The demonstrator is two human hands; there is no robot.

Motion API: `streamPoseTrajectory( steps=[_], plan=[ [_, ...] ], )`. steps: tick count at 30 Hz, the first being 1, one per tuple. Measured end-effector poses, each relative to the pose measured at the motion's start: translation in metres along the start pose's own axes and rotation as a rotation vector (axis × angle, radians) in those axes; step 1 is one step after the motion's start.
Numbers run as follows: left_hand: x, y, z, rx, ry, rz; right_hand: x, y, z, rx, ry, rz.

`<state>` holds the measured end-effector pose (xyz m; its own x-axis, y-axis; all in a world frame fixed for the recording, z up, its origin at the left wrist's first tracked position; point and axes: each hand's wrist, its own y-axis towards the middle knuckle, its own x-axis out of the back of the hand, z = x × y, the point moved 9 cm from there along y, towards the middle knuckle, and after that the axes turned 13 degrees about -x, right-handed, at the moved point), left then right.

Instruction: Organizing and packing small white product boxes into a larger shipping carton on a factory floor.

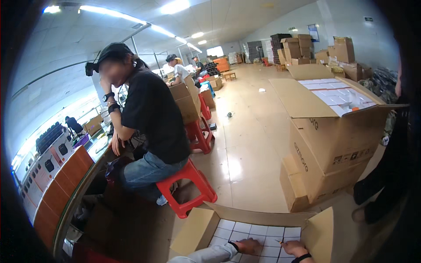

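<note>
While L grip [250, 246] lies spread on sq. wht boxes [258, 230] in brn cardboard ctn [321, 232], R grip [294, 248] pinches sm. thin item [279, 241].

White square boxes [259, 230], seemingly shut, in neat rows inside open carton [194, 233].

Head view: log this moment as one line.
Left hand: on white boxes | Right hand: holding small item, kind unclear | Carton: open | Nearby: person on red stool
</note>
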<state>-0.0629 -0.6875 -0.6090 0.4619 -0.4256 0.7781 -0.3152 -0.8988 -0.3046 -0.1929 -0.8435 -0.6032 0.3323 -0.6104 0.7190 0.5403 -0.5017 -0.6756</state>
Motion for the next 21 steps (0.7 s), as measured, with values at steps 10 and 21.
streamPoseTrajectory(
  steps=[10,21],
  plan=[
    [0.020,-0.105,0.022,0.420,-0.022,0.351,0.010,0.010,0.003,0.144,0.112,0.038],
    [0.015,0.002,0.013,0.015,0.383,-0.363,0.012,-0.003,0.011,-0.008,0.251,0.092]
  ],
)
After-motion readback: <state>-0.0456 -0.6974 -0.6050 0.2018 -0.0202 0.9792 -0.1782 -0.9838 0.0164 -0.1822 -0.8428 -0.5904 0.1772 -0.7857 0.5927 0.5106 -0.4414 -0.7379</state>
